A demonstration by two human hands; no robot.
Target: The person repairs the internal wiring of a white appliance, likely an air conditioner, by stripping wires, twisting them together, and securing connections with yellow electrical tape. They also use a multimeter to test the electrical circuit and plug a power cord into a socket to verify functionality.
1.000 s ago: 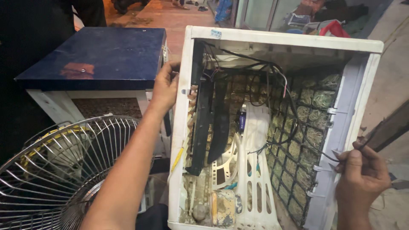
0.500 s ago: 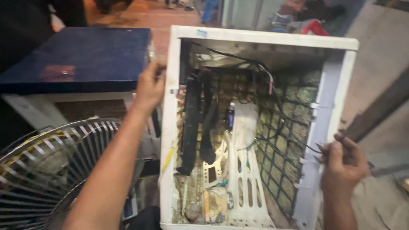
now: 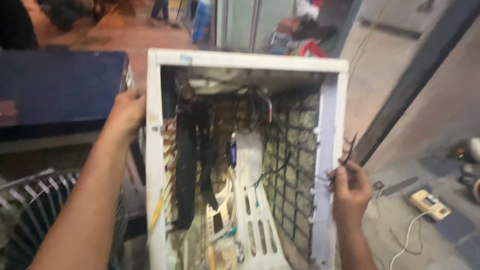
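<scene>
Both hands on the open white cooler casing, which has swung nearer and squarer to the camera.

Compared with a second ago, the white casing (image 3: 248,62) fills more of the view and the wire fan guard (image 3: 30,210) has slid mostly out at the lower left; the grip itself looks unchanged. The left hand (image 3: 126,112) wraps its fingers closed over the casing's left edge, steadying it. The right hand (image 3: 350,187) sits just beside the right edge, fingers pinched shut on a thin dark wire (image 3: 350,147) that leads up from the casing. Inside, dark wiring, a white slotted panel (image 3: 255,210) and a mesh-covered pad (image 3: 290,180) crowd the cavity. A dark blue-topped surface (image 3: 60,85) stands touching or just behind the left side; a small yellowish meter (image 3: 429,204) lies on the floor, well apart on the right.
</scene>
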